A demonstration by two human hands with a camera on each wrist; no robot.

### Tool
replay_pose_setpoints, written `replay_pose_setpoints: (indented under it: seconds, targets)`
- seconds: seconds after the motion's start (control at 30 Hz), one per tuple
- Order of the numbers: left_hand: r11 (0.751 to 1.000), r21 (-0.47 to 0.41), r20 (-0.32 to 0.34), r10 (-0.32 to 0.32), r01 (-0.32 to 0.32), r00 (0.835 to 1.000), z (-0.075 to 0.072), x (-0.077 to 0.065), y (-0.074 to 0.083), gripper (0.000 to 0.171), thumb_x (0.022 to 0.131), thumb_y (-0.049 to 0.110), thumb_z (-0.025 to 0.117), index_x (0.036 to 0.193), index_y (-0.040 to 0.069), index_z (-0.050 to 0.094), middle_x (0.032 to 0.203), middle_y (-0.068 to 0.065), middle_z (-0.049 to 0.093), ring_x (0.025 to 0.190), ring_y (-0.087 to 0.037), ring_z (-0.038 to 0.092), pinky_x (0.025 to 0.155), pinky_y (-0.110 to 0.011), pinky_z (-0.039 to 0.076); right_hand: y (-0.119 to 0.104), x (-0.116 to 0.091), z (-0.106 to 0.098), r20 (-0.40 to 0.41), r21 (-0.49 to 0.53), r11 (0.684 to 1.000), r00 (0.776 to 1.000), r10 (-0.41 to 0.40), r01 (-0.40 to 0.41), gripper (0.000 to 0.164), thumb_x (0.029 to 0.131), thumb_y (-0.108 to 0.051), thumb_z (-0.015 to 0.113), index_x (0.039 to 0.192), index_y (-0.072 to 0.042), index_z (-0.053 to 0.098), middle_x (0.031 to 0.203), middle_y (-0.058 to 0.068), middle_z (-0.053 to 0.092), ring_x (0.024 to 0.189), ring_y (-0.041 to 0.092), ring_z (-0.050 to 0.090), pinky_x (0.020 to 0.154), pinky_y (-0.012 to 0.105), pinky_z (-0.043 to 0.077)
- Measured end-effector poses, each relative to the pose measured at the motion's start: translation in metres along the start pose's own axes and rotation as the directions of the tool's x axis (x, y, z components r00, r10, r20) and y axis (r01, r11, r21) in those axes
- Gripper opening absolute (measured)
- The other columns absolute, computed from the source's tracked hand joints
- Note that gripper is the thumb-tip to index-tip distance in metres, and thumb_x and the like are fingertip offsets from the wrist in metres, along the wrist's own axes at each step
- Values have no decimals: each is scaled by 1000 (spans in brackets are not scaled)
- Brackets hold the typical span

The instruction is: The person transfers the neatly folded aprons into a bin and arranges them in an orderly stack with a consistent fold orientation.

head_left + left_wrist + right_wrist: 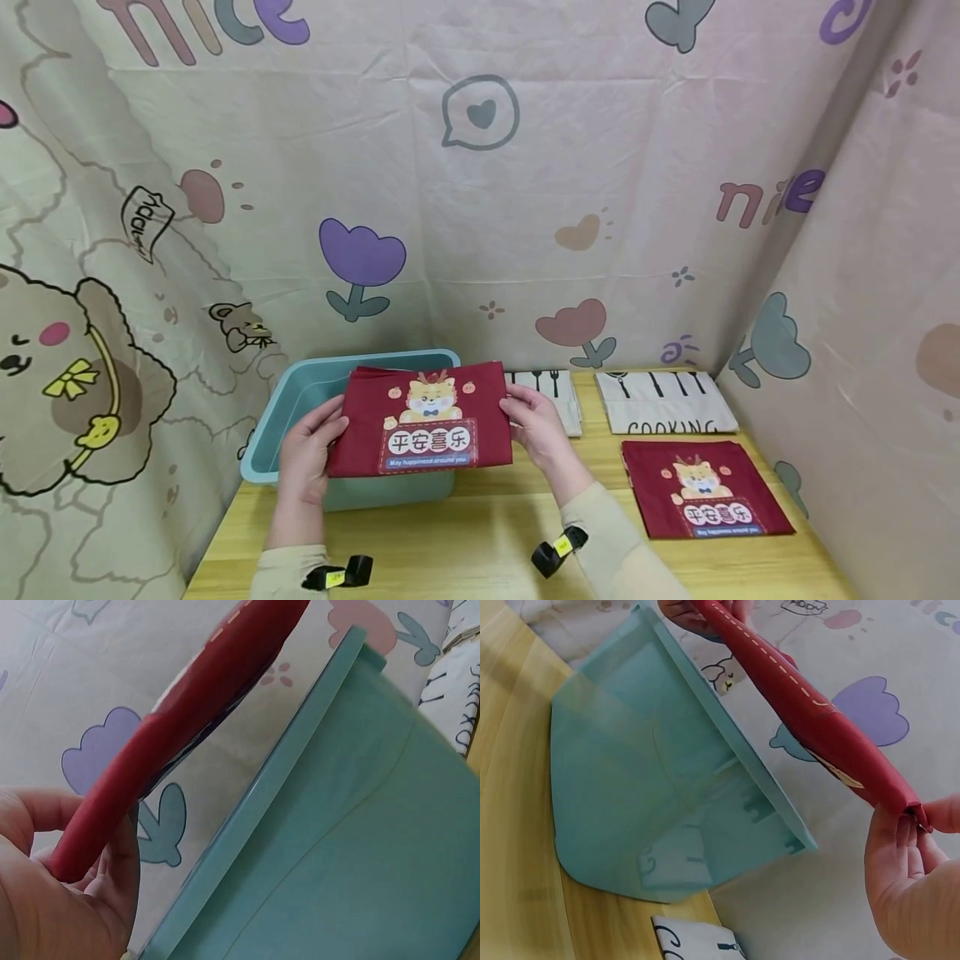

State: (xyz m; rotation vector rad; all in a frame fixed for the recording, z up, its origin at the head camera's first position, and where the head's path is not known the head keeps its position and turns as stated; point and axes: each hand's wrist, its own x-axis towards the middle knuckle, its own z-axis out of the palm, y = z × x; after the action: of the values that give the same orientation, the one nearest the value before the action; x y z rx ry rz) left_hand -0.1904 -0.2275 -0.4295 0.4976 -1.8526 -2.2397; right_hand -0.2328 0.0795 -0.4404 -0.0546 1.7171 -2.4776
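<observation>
Between both hands hangs a folded dark red cloth [431, 408], its front showing a cartoon animal, Chinese characters and a blue strip of English text. My left hand [303, 446] pinches its left edge, thumb in front and fingers behind. At the opposite edge, my right hand [542, 427] pinches the cloth in the same way. Seen from the left wrist, the folded cloth [142, 765] is a thick bundle above the bin's rim. A light teal plastic bin [390, 492] stands behind and below the cloth, which covers part of its opening.
A matching folded red cloth [705, 487] lies at the right of the wooden table [450, 550]. Behind it is a folded white cloth [663, 404] printed with utensils and "COOKING". Another white cloth [566, 404] lies right of the bin. A patterned curtain [480, 225] closes off the back.
</observation>
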Motion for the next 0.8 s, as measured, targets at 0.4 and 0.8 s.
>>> replay_pose_setpoints:
  seconds: [0.4, 0.8]
  targets:
    - [1000, 24, 10, -20, 20, 1000, -18, 13, 11, 52, 95, 8, 66, 144, 4, 51, 95, 20, 69, 86, -3, 66, 71, -24, 56, 3, 12, 13, 33, -29, 1000, 999, -7, 8, 39, 97, 1, 54, 133, 14, 49, 102, 11, 65, 84, 13, 63, 70, 27, 55]
    - [999, 47, -34, -2, 3, 999, -26, 22, 13, 35, 94, 5, 66, 126, 17, 70, 89, 21, 70, 84, 0, 64, 71, -20, 54, 0, 22, 28, 38, -68, 998, 999, 17, -15, 39, 97, 0, 55, 134, 12, 50, 110, 18, 64, 87, 15, 63, 75, 30, 56]
